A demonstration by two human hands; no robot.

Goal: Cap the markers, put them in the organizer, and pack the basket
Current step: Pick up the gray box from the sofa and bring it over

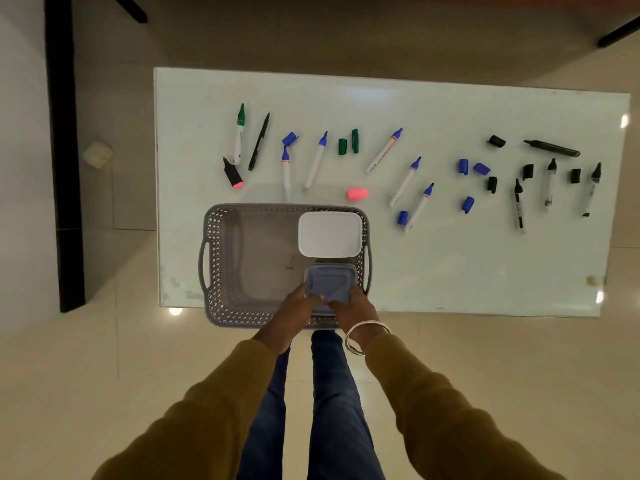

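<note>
The glass surface (pixel 485 271) keeps a bare stretch to the right of the basket (pixel 221 306), whose near rim overhangs the surface's near edge. Inside it, a white box (pixel 329 233) fills the far right corner and the blue-grey box (pixel 329 278) sits in the near right one, with the left grip (pixel 298 306) and right grip (pixel 351 304) both curled on its near edge. Uncapped markers (pixel 384 150) and loose caps (pixel 463 167) lie strewn across the far half, a pink cap (pixel 357 194) just beyond the basket's far rim.

Print on the marker barrels (pixel 382 152) — too small to read.
</note>
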